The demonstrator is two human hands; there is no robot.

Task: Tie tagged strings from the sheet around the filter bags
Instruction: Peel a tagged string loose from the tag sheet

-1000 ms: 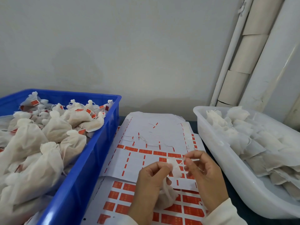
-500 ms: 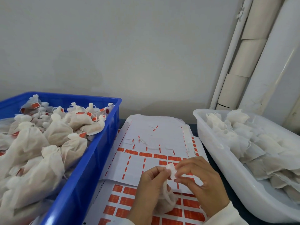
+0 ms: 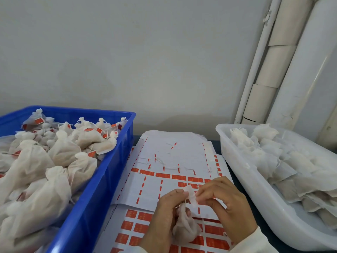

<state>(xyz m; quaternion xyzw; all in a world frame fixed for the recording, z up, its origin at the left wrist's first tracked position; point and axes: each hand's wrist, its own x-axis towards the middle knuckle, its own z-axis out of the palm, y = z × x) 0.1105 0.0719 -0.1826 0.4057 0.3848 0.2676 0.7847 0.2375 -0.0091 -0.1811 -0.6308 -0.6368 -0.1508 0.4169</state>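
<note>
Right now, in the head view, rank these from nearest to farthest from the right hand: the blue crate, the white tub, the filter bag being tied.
1. filter bag, touching the right hand, held centre
2. white tub, right side
3. blue crate, far left

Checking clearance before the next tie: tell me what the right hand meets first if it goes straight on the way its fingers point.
The right hand points leftward. Its fingertips already pinch the filter bag at its gathered top, so that comes first, with the left hand right behind it. Depth is hard to judge.
</note>
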